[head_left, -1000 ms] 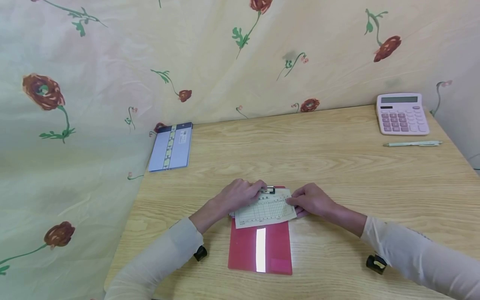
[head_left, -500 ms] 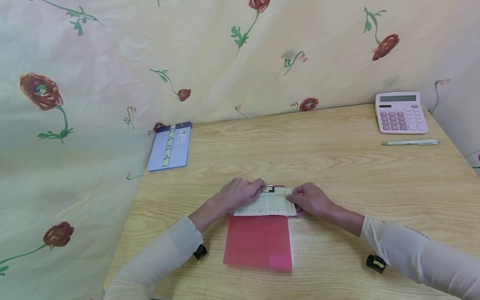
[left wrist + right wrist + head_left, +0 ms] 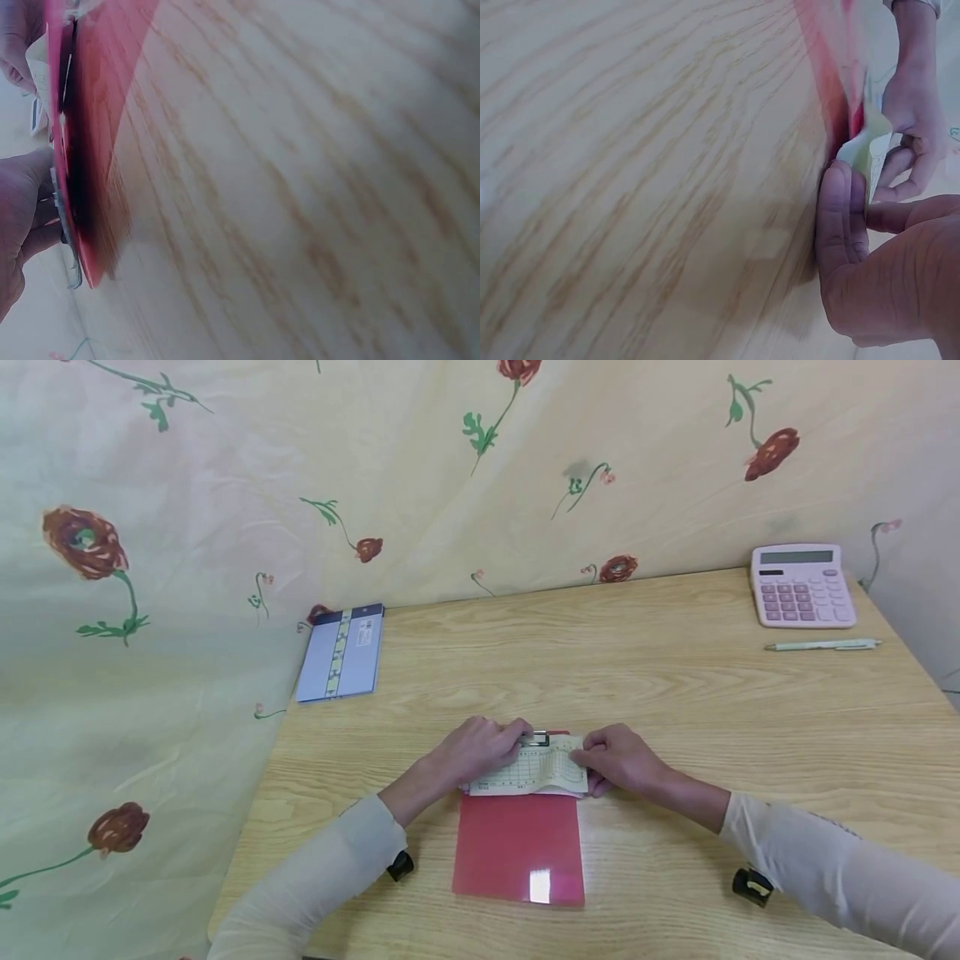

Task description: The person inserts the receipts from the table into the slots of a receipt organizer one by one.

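A red clipboard [image 3: 517,852] lies in front of the person, with a metal clip [image 3: 539,739] at its far end. The left hand [image 3: 480,750] grips that end by the clip, its thumb and fingers about the board. Printed paper forms [image 3: 513,774] lie over the upper part of the board, partly under the left hand. At their right edge the right hand [image 3: 618,758] pinches the forms, which bulge and crease near its fingers. In the right wrist view, the right hand's thumb and fingers [image 3: 834,217] hold the bent paper [image 3: 876,150] from both sides.
On the wooden table [image 3: 675,693], a pink calculator [image 3: 802,587] stands at the back right with a pen [image 3: 823,645] before it. A light blue folder [image 3: 341,653] lies at the back left. Flowered cloth [image 3: 450,485] hangs behind the table.
The forms' lower edge has moved up toward the clip, baring more of the red board. Their right part now buckles by the right hand. Both hands have stayed nearly in place.
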Available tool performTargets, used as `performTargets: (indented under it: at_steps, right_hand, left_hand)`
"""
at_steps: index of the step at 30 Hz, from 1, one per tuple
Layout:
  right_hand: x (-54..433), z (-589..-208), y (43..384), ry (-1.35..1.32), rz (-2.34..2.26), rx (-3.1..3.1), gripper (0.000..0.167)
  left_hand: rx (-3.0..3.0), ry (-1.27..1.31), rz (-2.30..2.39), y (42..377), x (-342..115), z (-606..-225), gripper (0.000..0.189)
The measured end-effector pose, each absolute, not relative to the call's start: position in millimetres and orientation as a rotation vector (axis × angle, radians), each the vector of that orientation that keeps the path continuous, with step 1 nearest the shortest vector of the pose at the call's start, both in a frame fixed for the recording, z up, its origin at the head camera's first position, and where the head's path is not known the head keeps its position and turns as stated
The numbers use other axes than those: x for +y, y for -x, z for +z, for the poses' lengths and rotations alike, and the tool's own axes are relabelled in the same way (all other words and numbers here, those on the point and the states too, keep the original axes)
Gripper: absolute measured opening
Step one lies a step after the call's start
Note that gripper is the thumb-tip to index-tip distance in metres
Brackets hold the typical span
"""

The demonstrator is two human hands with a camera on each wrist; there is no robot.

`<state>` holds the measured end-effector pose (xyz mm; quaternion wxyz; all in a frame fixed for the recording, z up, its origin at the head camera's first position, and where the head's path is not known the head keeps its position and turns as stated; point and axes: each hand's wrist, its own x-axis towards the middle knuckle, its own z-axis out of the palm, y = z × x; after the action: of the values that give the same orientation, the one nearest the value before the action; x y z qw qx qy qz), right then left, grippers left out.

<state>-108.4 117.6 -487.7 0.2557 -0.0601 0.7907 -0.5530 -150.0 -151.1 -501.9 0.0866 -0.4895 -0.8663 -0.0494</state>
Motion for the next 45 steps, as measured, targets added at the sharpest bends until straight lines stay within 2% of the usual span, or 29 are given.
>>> performTargets:
  at_steps: [13, 23, 45]
  right_hand:
    - [112.9, -482.4, 111.5, 0.213, -1.508, 2.135, 0.03]
    - [109.9, -492.0, 109.6, 0.171, -1.425, 2.27, 0.025]
    - [105.9, -494.1, 106.8, 0.136, -1.419, 2.306, 0.026]
  left_hand:
    - [-2.581, 1.45, -0.127, 148.0, -150.0, -500.6, 0.019]
    - [-2.59, 1.452, -0.084, 147.5, -149.2, -499.8, 0.02]
    - [-2.624, 1.452, -0.099, 147.9, -148.6, -498.7, 0.019]
